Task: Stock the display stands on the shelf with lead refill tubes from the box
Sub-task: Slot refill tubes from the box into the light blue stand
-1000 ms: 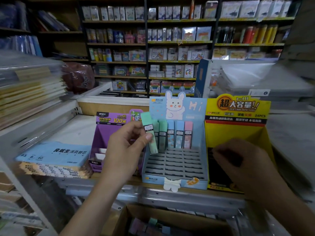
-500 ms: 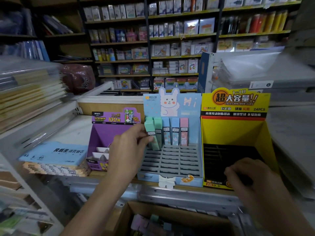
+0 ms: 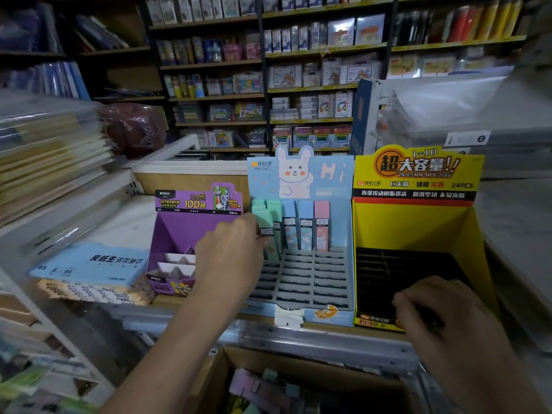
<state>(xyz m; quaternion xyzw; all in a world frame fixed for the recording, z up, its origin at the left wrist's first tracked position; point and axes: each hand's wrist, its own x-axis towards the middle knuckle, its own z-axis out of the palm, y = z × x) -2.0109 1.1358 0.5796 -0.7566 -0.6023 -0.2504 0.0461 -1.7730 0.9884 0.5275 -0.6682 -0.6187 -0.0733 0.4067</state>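
Pinching a green tube point(image 3: 263, 224) between thumb and fingers, the left grip point(image 3: 230, 258) holds it upright at the back-left corner of the blue stand point(image 3: 331, 186), against the row of tubes point(image 3: 304, 225) standing there. The right grip point(image 3: 442, 318) curls over the yellow stand's point(image 3: 418, 225) front edge; whether it holds anything I cannot tell.

A mint-green lead refill tube point(image 3: 263, 224) stands upright at the left of the blue bunny display stand point(image 3: 301, 282), against its back row of tubes point(image 3: 306, 225)
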